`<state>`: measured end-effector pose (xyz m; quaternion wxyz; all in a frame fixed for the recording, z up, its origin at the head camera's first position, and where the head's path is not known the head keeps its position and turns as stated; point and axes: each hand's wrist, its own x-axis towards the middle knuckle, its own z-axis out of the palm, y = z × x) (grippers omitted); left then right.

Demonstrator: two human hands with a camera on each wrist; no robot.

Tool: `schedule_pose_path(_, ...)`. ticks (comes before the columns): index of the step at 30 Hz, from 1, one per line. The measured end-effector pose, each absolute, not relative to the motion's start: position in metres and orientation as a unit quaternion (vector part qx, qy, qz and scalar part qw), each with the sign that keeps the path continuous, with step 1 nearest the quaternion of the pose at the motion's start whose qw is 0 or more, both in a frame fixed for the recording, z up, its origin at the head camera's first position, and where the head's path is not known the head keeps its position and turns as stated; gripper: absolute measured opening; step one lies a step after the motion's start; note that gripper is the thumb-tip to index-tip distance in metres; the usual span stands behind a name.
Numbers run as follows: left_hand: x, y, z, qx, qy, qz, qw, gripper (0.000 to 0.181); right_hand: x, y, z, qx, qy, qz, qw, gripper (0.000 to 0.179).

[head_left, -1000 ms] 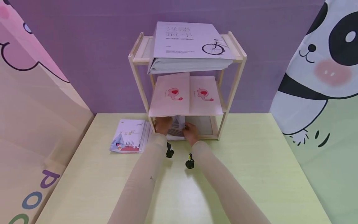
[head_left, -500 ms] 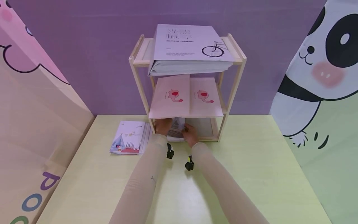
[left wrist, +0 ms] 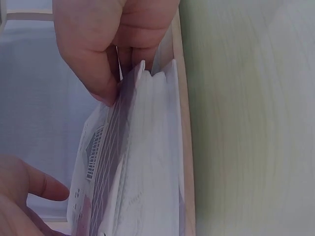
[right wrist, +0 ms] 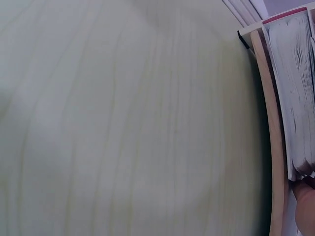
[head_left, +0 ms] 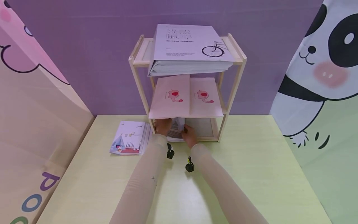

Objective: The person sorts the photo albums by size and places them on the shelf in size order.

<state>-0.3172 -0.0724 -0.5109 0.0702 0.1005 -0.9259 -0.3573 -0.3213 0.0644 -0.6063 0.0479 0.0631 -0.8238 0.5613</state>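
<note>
On the bottom tier of a wooden rack [head_left: 214,123] stand books; the nearest has a grey patterned cover [head_left: 175,132]. My left hand [head_left: 163,125] reaches in at the rack's left side. The left wrist view shows its thumb and fingers [left wrist: 115,39] pinching the top end of a thick book [left wrist: 152,147], its white page edges facing the camera. My right hand [head_left: 190,136] holds the book's other end, fingers [left wrist: 47,187] at the cover edge. In the right wrist view, a fingertip [right wrist: 306,204] meets the lower corner of the pages; the rest of that hand is out of frame.
Two pink booklets [head_left: 205,96] with elephant prints lie on the middle tier, jutting forward over my hands. A thick bicycle-cover book [head_left: 190,43] lies on top. Left of the rack, a stack of white books [head_left: 128,137] lies on the table [head_left: 251,174].
The view has shifted slightly, so the rack sits a little lower in frame. My right hand has edged slightly along the book; my left hand stays in place.
</note>
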Motion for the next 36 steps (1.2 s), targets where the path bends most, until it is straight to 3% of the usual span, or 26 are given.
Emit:
schedule_pose_path(4, -0.317, -0.072, -0.512, 0.103, -0.925, -0.359, 0.064, 0.03, -0.331, 0.064, -0.617, 0.054, -0.836, 0.545, 0.038, 0.046)
schedule_pose_path(7, -0.317, -0.073, -0.512, 0.106, -0.924, -0.363, 0.059, 0.031, -0.308, 0.059, -0.586, 0.038, -0.844, 0.534, 0.022, 0.045)
schedule_pose_path(11, -0.318, -0.073, -0.514, 0.103, -0.922, -0.368, 0.058, 0.031, -0.295, 0.057, -0.573, 0.051, -0.856, 0.513, 0.038, 0.043)
schedule_pose_path(36, -0.313, -0.07, -0.527, 0.095, -0.934, -0.333, 0.085, 0.047, -0.285, 0.062, -0.571, 0.066, -0.846, 0.528, 0.021, 0.044)
